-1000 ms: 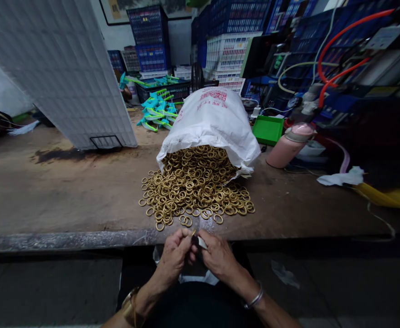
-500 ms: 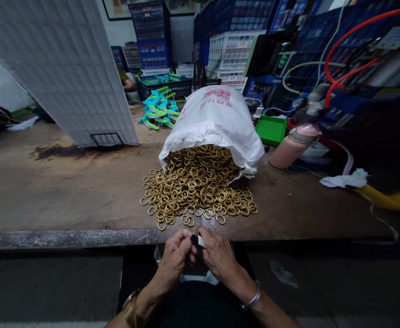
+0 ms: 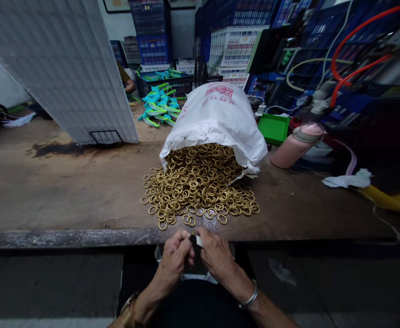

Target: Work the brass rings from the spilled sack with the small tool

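Observation:
My left hand (image 3: 174, 259) and my right hand (image 3: 216, 257) meet just below the workbench's front edge (image 3: 66, 238), fingers pinched together around a small dark and white piece (image 3: 196, 241). What that piece is I cannot make out. Just beyond the hands, a heap of brass rings (image 3: 196, 187) spills onto the bench from a white woven sack (image 3: 217, 118) lying on its side. A bracelet shows on each wrist.
A pink bottle (image 3: 297, 146) lies right of the sack, with a green tray (image 3: 273, 129) behind it. A white grid panel (image 3: 66, 68) stands at the left. Teal plastic parts (image 3: 159, 107), stacked crates (image 3: 230, 50), red hoses (image 3: 357, 50) and a yellow object (image 3: 391, 200) fill the back and right.
The hands stay pinched together at the bench edge, with only small finger movements. The ring glimpsed between the fingers a second ago no longer shows. The view has shifted slightly.

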`<state>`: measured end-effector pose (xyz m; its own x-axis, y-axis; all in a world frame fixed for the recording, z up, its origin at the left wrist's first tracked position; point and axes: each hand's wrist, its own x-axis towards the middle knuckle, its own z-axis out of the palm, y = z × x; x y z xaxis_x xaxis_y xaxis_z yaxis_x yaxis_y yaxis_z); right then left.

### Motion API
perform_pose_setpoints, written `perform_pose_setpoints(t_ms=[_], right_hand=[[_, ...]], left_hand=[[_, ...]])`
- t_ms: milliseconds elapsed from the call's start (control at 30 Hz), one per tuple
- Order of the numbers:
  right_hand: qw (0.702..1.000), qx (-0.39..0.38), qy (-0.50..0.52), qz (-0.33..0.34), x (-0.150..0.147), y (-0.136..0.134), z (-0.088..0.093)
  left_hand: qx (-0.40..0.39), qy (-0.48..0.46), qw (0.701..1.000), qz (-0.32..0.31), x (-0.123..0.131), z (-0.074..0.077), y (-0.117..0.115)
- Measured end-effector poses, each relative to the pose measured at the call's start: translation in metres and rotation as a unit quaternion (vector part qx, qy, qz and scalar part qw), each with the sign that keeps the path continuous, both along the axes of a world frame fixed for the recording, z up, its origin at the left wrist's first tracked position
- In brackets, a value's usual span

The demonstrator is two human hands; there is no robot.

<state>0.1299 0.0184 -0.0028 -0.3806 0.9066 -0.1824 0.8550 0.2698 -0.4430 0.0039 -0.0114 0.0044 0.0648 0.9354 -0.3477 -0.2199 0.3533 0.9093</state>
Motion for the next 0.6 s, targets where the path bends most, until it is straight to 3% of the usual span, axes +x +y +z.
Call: perform_pose_setpoints(t_ms=[233,367,600], right_hand=[[0.998,0.017,-0.041,-0.036,0.005,0.017,0.003],[0.997,0.059,-0.002,-0.051,-0.004,0.025,-0.002],[0.993,0.090,-0.037,-0.067,-0.022,0.027,-0.015]], left_hand=[[-0.001,-0.083,0.993,-0.084,-0.004,0.012,-0.015],[-0.046,-0.167,0.984,-0.028,-0.009,0.008,-0.010],[-0.078,-0.249,0.963,0.059,-0.019,-0.005,-0.004]])
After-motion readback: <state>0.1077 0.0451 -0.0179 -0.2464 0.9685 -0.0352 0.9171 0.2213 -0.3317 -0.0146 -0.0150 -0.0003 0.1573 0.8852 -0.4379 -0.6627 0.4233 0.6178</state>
